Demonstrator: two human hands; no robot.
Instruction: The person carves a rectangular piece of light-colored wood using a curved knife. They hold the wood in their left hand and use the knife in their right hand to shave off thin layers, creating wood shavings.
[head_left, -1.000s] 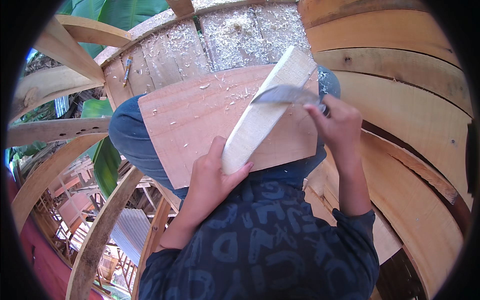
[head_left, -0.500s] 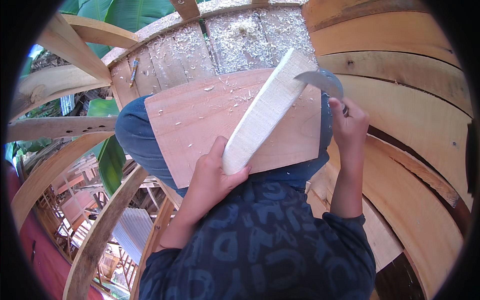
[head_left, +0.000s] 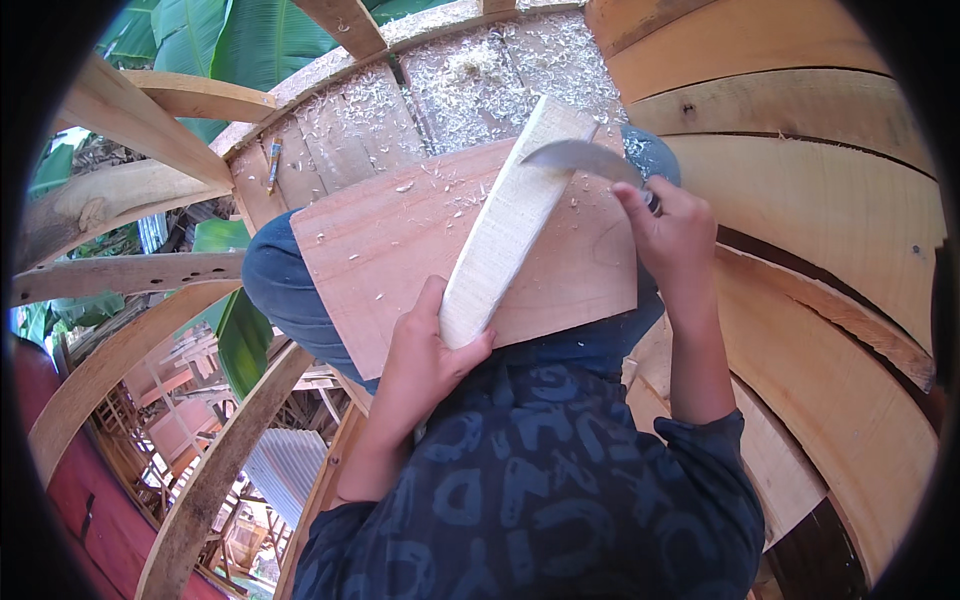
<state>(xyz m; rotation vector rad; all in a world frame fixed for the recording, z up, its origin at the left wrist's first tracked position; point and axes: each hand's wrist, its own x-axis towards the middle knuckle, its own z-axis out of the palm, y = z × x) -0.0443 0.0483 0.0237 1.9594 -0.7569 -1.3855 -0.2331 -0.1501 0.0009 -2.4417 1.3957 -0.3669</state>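
Observation:
My left hand (head_left: 430,335) is closed around the near end of a pale, whittled block of wood (head_left: 505,235), which slants up and away to the right. In my right hand (head_left: 675,225) is the handle of a curved knife (head_left: 585,158); most of the handle is hidden by my fingers. The knife's broad blade lies across the far part of the block, tip pointing left; whether its edge touches the wood I cannot tell. Beneath the block, a flat reddish board (head_left: 370,255) rests across my lap, with a few shavings on it.
Wood shavings (head_left: 470,80) cover the planks beyond my knees. A small slim tube or pen (head_left: 274,165) lies on the planks at the far left. Curved plank walls (head_left: 810,190) rise on the right. Open wooden ribs (head_left: 215,470) stand on the left, with ground and debris visible below.
The knife and my right hand have moved left, bringing the blade further across the block. The block has swung slightly more upright in my left hand. The whole view has shifted a little.

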